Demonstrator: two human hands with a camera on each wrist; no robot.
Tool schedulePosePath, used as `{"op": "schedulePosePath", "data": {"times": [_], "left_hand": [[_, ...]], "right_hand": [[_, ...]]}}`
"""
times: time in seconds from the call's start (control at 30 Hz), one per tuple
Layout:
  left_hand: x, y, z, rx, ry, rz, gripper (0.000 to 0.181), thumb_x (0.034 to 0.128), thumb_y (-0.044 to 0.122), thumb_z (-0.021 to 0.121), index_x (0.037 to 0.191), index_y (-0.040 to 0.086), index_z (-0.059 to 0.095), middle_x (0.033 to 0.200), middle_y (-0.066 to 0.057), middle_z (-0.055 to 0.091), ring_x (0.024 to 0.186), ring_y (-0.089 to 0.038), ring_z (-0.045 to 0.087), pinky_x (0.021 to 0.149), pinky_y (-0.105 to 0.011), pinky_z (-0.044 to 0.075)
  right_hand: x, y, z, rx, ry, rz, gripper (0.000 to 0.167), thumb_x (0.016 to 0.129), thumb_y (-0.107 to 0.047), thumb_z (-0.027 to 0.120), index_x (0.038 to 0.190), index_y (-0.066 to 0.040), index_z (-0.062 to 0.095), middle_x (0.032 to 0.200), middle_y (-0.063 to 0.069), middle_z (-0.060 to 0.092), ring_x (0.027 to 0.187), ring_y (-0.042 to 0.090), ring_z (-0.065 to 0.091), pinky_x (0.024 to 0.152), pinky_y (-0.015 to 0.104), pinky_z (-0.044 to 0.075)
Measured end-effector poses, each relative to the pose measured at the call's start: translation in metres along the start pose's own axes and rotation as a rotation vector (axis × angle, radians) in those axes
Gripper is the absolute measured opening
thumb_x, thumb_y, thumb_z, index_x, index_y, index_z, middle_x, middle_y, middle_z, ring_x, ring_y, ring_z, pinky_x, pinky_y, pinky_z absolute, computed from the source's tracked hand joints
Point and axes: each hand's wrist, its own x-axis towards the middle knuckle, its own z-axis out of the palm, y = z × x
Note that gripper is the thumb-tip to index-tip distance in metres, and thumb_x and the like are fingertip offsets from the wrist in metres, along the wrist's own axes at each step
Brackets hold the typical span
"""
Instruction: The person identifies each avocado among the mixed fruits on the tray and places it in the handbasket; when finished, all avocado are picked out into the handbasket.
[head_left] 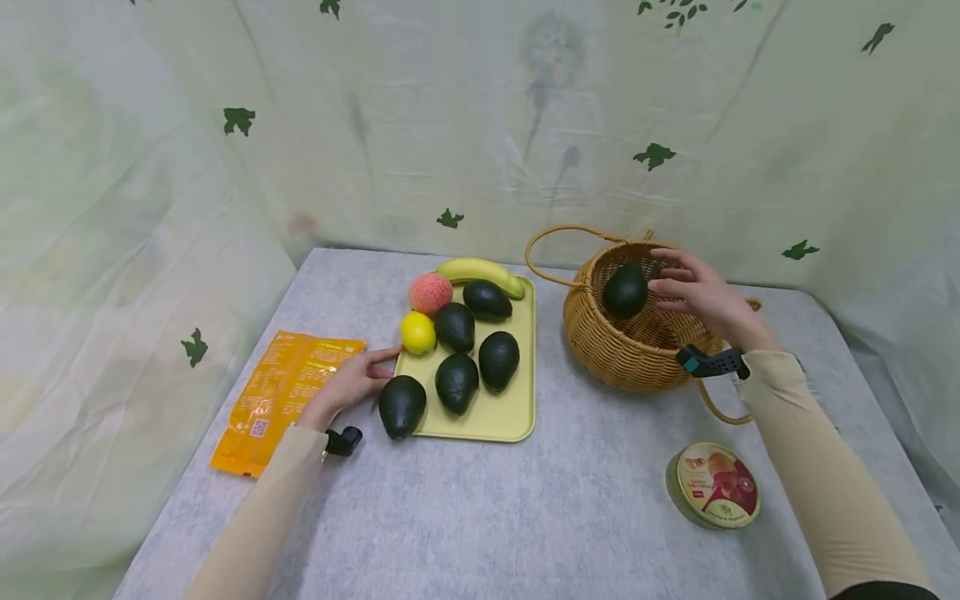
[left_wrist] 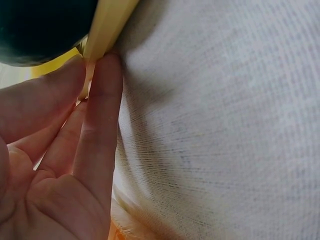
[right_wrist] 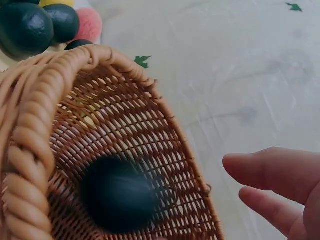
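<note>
My left hand (head_left: 352, 383) pinches the left rim of a yellow tray (head_left: 521, 417); the left wrist view has thumb and fingers (left_wrist: 102, 100) on either side of that rim. Close by, a dark avocado (head_left: 402, 407) overhangs the tray's front left corner. More avocados (head_left: 457, 383) lie on the tray. Over the right side of the wicker basket (head_left: 622, 358), my right hand (head_left: 701, 296) has its fingers spread and holds nothing. Within the basket's mouth is one avocado (head_left: 625, 292), blurred in the right wrist view and apart from the visible fingers (right_wrist: 270, 170).
A banana (head_left: 480, 271), a pink round fruit (head_left: 431, 293) and a lemon (head_left: 417, 333) sit along the tray's back left. Left of it lies an orange packet (head_left: 277, 400). A round tin (head_left: 717, 486) stands front right. The basket's handle (head_left: 536, 250) leans toward the tray.
</note>
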Motion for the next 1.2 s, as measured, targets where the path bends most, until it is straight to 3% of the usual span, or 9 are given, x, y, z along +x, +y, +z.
{"op": "schedulePosePath", "data": {"times": [0.1,0.27,0.5,0.7,0.8,0.93,1.03,1.2], "left_hand": [[0.0,0.0,0.0,-0.012,-0.002,-0.002,0.058,0.0913,0.002,0.06,0.145,0.003,0.039,0.128,-0.024,0.056,0.106,-0.031,0.061,0.092,-0.043,0.048],[0.0,0.001,0.0,-0.041,0.0,-0.018,0.057,0.0908,0.002,0.06,0.145,0.002,0.04,0.123,-0.024,0.059,0.105,-0.031,0.062,0.092,-0.043,0.047],[0.001,0.005,0.0,-0.072,0.048,-0.073,0.052,0.0903,0.002,0.06,0.141,0.002,0.046,0.103,-0.019,0.068,0.086,-0.021,0.065,0.083,-0.036,0.051],[0.004,0.007,0.001,-0.129,0.052,-0.109,0.051,0.0908,0.003,0.061,0.14,0.001,0.047,0.128,-0.023,0.054,0.085,-0.018,0.062,0.078,-0.031,0.054],[0.005,0.008,0.001,-0.145,0.045,-0.115,0.051,0.0918,0.002,0.06,0.14,0.0,0.046,0.138,-0.023,0.046,0.089,-0.019,0.061,0.077,-0.031,0.054],[0.005,0.008,0.001,-0.141,0.058,-0.121,0.05,0.0916,0.002,0.06,0.14,0.0,0.047,0.138,-0.022,0.047,0.09,-0.02,0.06,0.075,-0.031,0.055],[0.005,0.01,0.001,-0.131,0.067,-0.118,0.05,0.0913,0.002,0.061,0.139,0.0,0.048,0.137,-0.022,0.049,0.092,-0.022,0.06,0.075,-0.031,0.055],[0.005,0.011,0.002,-0.13,0.062,-0.132,0.05,0.0919,0.003,0.061,0.14,0.001,0.047,0.139,-0.022,0.046,0.096,-0.023,0.06,0.077,-0.032,0.055]], "right_hand": [[0.0,0.0,0.004,-0.04,-0.009,-0.001,0.067,0.099,-0.024,0.053,0.154,-0.01,0.016,0.151,0.025,0.019,0.131,0.038,0.034,0.094,0.037,0.047],[-0.002,0.002,0.01,-0.087,-0.016,-0.013,0.065,0.099,-0.029,0.052,0.153,-0.01,0.019,0.151,0.022,0.023,0.132,0.036,0.034,0.1,0.047,0.041],[-0.003,0.003,0.015,-0.104,0.008,-0.044,0.06,0.1,-0.03,0.05,0.15,-0.009,0.026,0.148,0.021,0.029,0.13,0.034,0.037,0.095,0.038,0.046],[-0.008,-0.002,0.022,-0.076,0.022,-0.1,0.056,0.1,-0.03,0.051,0.147,-0.007,0.032,0.146,0.021,0.034,0.129,0.033,0.039,0.089,0.026,0.048],[-0.011,-0.008,0.027,-0.066,0.026,-0.139,0.055,0.099,-0.03,0.052,0.146,-0.006,0.035,0.144,0.019,0.037,0.128,0.031,0.04,0.092,0.03,0.047],[-0.015,-0.019,0.038,-0.063,0.018,-0.182,0.054,0.099,-0.028,0.053,0.144,-0.005,0.037,0.143,0.017,0.039,0.127,0.029,0.041,0.097,0.037,0.045],[-0.017,-0.027,0.047,-0.046,0.009,-0.219,0.051,0.099,-0.026,0.054,0.142,-0.004,0.039,0.142,0.016,0.04,0.127,0.029,0.042,0.096,0.034,0.045],[-0.017,-0.034,0.066,0.037,-0.073,-0.305,0.047,0.098,-0.019,0.055,0.141,-0.004,0.041,0.14,0.02,0.042,0.125,0.033,0.045,0.095,0.034,0.046]]}}
